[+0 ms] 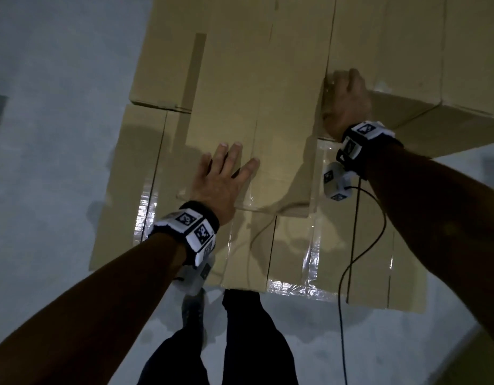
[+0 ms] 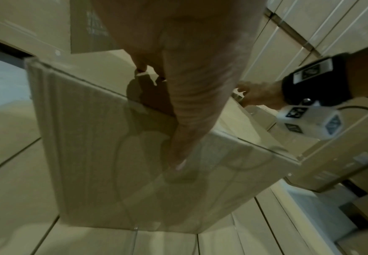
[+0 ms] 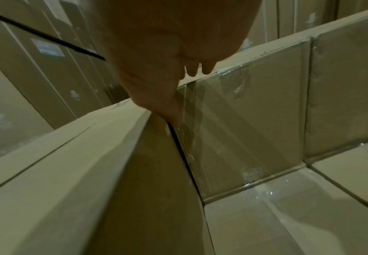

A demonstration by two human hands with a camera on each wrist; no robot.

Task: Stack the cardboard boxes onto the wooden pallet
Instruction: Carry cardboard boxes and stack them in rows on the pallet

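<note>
Landmark: the long tan cardboard box lying flat on top of the taped lower layer of brown cardboard boxes, middle of the stack. Wooden pallet not visible in any view; presumably under the lower layer

Left hand lies palm-down on the near end of the long box's top face, fingers straight and spread, nothing pinched. Right hand is at the box's far-right edge, in the seam against the taller neighbouring cardboard box on its right. Fingers look curled over that edge, thumb running down the narrow gap, but motion blur makes the exact grip unclear

Handling, judged: corrugated board, rigid panels, dry matte faces so palms get decent friction; glossy clear tape strips on the layer below will be slicker. Weight unknown. The box is wide, so two hands on opposite edges or corners are better than the top flaps. Flat-palm pushing should slide it flush. Edges could crush if forced into the gap

View differences:
- Head view gives overall layout: box position, both hands, black cable hanging from the right wrist unit
- Left wrist view shows the box's near end face and corner edge, plus the right hand beyond
- Right wrist view alone shows the dark seam between the box and its neighbour, the thumb in it, and more stacked boxes behind
</note>
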